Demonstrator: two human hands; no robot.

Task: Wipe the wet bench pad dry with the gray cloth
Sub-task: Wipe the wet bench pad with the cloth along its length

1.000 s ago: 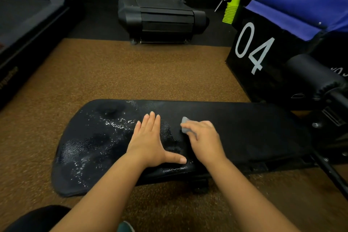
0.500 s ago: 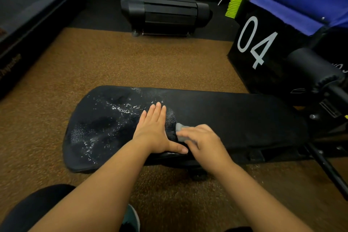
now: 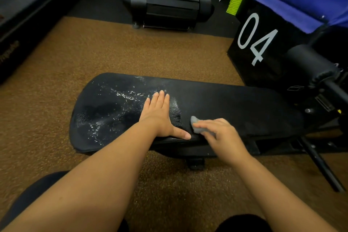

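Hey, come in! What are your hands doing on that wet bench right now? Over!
Left hand flat on bench pad. Right hand pinching gray cloth, near pad's front edge. Water beads left of left hand unwiped. Nothing blocking.

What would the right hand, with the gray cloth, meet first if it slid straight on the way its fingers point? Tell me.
The right hand, gripping the gray cloth, points leftward, so it would likely meet the left hand pressed flat on the bench pad.

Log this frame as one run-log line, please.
left hand flat on bench pad | right hand holds gray cloth on pad's near edge | water beads remain left of hands
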